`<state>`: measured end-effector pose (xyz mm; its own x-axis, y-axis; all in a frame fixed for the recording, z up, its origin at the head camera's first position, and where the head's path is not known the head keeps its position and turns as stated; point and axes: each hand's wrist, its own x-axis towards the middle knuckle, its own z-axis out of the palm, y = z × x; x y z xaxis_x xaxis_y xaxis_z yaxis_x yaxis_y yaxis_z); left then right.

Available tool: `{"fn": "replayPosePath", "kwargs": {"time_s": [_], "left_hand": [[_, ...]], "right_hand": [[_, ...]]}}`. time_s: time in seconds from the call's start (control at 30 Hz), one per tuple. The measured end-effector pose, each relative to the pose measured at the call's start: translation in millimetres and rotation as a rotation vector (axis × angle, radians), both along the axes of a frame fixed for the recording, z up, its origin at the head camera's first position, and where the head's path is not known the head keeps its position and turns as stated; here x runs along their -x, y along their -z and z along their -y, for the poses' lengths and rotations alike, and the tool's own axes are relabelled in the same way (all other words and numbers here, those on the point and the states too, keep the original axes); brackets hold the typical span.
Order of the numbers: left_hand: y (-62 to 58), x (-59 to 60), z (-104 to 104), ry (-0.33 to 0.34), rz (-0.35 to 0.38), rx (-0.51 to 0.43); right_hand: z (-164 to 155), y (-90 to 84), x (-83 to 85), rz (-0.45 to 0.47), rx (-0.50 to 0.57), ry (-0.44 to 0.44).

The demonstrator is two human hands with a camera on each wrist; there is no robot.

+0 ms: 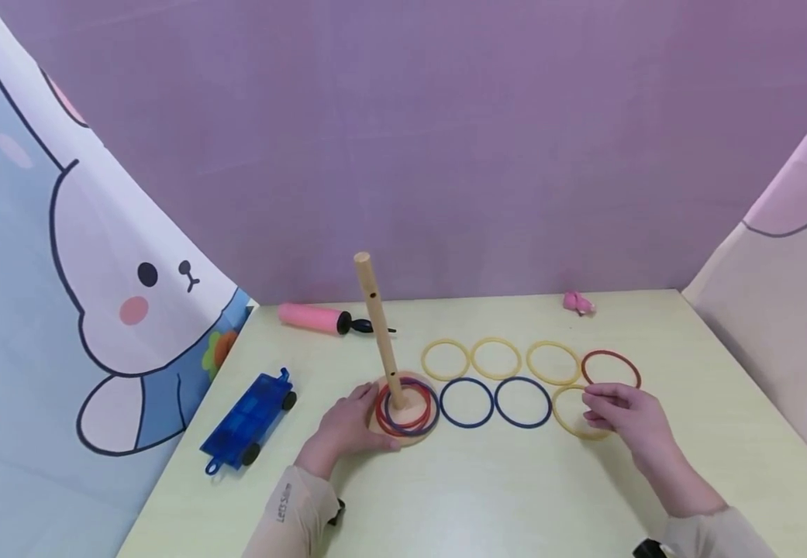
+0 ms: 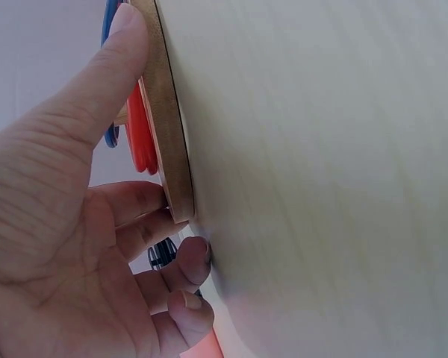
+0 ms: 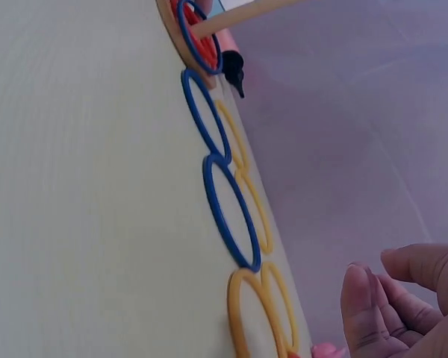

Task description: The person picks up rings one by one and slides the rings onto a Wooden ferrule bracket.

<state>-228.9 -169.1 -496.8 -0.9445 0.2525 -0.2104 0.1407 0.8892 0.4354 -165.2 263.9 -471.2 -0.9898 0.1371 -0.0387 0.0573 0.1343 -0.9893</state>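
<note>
My left hand (image 1: 357, 422) grips the round wooden base (image 1: 415, 441) of a ring toss stand at its left side, thumb at the near edge. Out of the base rises a wooden peg (image 1: 378, 322), leaning slightly left. Around its foot lie red rings (image 2: 140, 138) and a blue ring (image 1: 438, 411). Over the right edge of a yellow ring (image 1: 554, 409) is my right hand (image 1: 622, 418). The right wrist view shows a gap between its thumb and bent fingers (image 3: 358, 294), with nothing held. Behind that hand lies a single red ring (image 1: 611, 353).
Two blue rings (image 1: 467, 426) lie right of the base, with several yellow rings (image 1: 496, 339) behind. A blue toy cart (image 1: 246, 422) stands at left. A pink pump (image 1: 312, 318) and a small pink object (image 1: 577, 303) lie near the back edge, before a purple cloth (image 1: 515, 155).
</note>
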Motion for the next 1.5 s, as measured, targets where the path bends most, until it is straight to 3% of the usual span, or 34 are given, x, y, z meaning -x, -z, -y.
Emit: {"fn": "replayPosePath", "kwargs": {"time_s": [0.37, 0.7, 0.93, 1.5], "left_hand": [[2.6, 1.7, 0.7, 0.017, -0.026, 0.032], [0.8, 1.1, 0.4, 0.008, -0.019, 0.018], [1.7, 0.2, 0.6, 0.009, -0.018, -0.001], [2.6, -1.7, -0.1, 0.005, -0.015, -0.008]], "right_hand": [[-29.4, 18.3, -4.6, 0.046, -0.099, 0.047], [-50.0, 30.9, -2.4, 0.125, -0.306, 0.111], [-56.8, 36.9, 0.3, 0.170, -0.431, 0.073], [-54.5, 38.4, 4.3, 0.201, -0.570, 0.042]]}}
